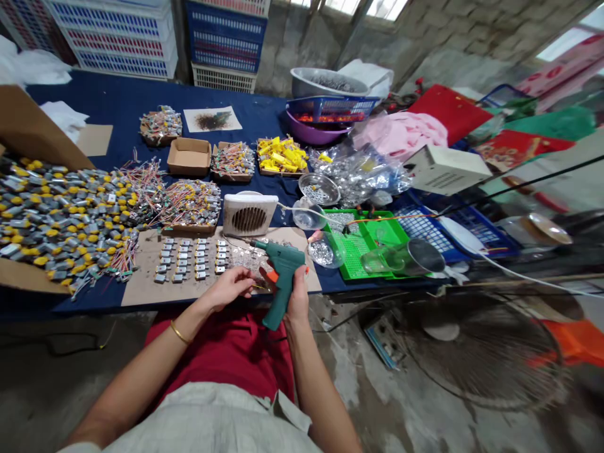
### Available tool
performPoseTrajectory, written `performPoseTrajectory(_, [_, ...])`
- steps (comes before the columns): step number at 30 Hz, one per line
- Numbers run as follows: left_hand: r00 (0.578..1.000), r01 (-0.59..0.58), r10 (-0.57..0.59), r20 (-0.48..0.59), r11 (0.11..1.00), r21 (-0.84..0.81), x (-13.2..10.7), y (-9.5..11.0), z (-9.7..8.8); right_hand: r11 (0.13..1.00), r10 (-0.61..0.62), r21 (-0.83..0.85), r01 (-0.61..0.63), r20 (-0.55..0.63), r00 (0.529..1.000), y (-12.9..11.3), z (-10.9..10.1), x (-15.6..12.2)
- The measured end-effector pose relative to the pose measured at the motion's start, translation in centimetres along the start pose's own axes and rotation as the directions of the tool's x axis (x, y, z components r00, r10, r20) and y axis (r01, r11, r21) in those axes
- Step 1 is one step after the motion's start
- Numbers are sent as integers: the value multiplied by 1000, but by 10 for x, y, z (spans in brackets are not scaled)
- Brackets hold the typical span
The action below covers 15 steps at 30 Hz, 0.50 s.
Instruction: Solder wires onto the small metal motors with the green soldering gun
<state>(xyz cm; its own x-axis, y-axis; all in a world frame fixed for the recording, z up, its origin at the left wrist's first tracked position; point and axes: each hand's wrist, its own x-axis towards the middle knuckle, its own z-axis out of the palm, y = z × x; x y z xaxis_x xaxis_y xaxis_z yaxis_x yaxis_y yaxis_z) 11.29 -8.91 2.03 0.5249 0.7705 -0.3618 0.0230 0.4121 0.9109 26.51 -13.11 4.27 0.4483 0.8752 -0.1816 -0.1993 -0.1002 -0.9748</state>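
My right hand (297,294) grips the handle of a green pistol-shaped soldering gun (282,270), its tip pointing left over a brown cardboard sheet (144,277). My left hand (233,286) is curled in a pinch just left of the gun, holding something small with a thin wire that I cannot make out. Rows of small metal motors (189,258) lie on the cardboard in front of my left hand. A gold bangle sits on my left wrist.
A big heap of yellow-capped motors (61,214) fills the left of the blue table (117,100). Small boxes of wired parts, a white fan (249,214), glass bowls, a green tray (363,242) and a metal cup stand behind. A floor fan (486,352) lies at right.
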Motion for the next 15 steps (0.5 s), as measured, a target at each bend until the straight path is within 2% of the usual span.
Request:
performPoseTrajectory(3, [997, -58, 66, -35, 977, 207, 0, 0, 2, 991, 47, 123, -55, 69, 996, -5, 5, -2])
performPoseTrajectory(6, [990, -94, 126, -62, 923, 373, -2, 2, 2, 985, 84, 141, -94, 79, 993, -6, 7, -2])
performPoseTrajectory(10, [977, -154, 203, -63, 880, 449, -3, 1, 1, 982, 125, 135, -130, 42, 991, -3, 6, -2])
performPoseTrajectory(13, [979, -135, 192, -74, 871, 472, 0, -3, 1, 966, 155, 205, -160, 38, 987, -3, 3, -5])
performPoseTrajectory(15, [982, -113, 171, -79, 870, 480, 4, -6, 3, 964, 139, 228, -136, 1, 990, -7, -4, -9])
